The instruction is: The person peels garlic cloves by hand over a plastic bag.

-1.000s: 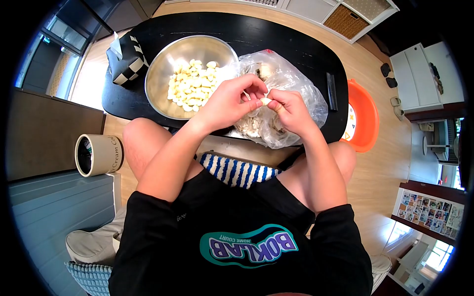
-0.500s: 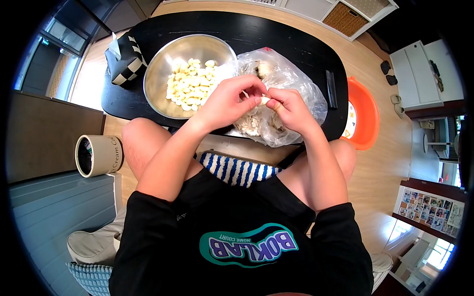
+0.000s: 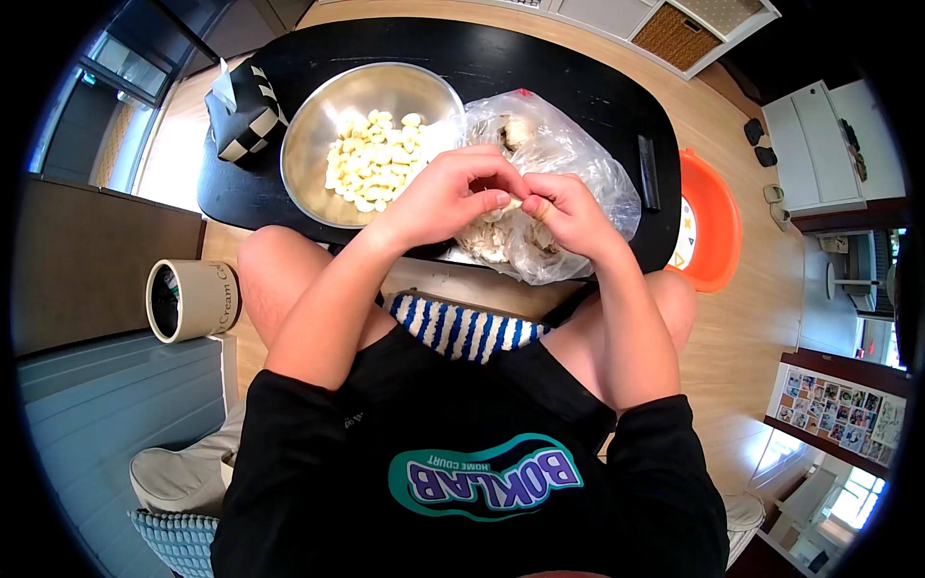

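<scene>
Above the plastic bag, my left hand and my right hand meet, fingertips pinched together on a garlic clove. Only a small pale part of the clove shows between the thumbs and fingers. Inside the clear bag lie garlic skins and a whole garlic bulb. Left of my hands stands a steel bowl with many peeled garlic cloves heaped in it; my left wrist is near its right rim.
The black table also bears a checkered tissue box at left and a dark strip-like object at right. An orange tub stands on the floor to the right, a cream bin to the left.
My hands stay in nearly the same place, with the fingers shifting slightly around the clove. Less of the clove is visible now. The bowl and bag have not visibly moved.
</scene>
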`<state>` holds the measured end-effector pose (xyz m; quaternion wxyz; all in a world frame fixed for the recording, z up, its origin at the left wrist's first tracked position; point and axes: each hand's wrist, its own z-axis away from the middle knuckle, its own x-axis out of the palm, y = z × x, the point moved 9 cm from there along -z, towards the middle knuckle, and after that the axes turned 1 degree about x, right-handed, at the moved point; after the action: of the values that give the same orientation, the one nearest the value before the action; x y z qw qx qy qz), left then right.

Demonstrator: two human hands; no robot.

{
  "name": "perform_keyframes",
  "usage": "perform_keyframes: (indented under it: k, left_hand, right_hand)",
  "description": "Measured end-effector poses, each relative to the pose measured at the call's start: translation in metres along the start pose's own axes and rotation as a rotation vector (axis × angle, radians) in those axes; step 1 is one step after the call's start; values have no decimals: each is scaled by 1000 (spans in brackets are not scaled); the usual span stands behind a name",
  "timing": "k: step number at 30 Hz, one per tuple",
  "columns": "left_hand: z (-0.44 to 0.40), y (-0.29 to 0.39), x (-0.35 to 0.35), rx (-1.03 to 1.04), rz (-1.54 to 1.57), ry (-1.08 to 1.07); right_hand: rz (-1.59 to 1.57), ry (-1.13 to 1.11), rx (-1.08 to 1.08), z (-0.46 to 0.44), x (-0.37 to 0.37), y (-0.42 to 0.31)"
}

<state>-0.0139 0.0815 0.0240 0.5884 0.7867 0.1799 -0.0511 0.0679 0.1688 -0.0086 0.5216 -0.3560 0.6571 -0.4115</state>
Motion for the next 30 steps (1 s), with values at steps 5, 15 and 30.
perform_keyframes:
  k: [5,15,30]
  left_hand:
    - [1,-6,3,-77,84,-43]
    - [4,-26,3,-224,204,-31]
    - [2,-29,-5,-231,103,32]
  right_hand:
    - [-13,-41,14,0,3,1]
    - [-34,-42,60,0,0,5]
    - [-25,66,46,3,-23,7]
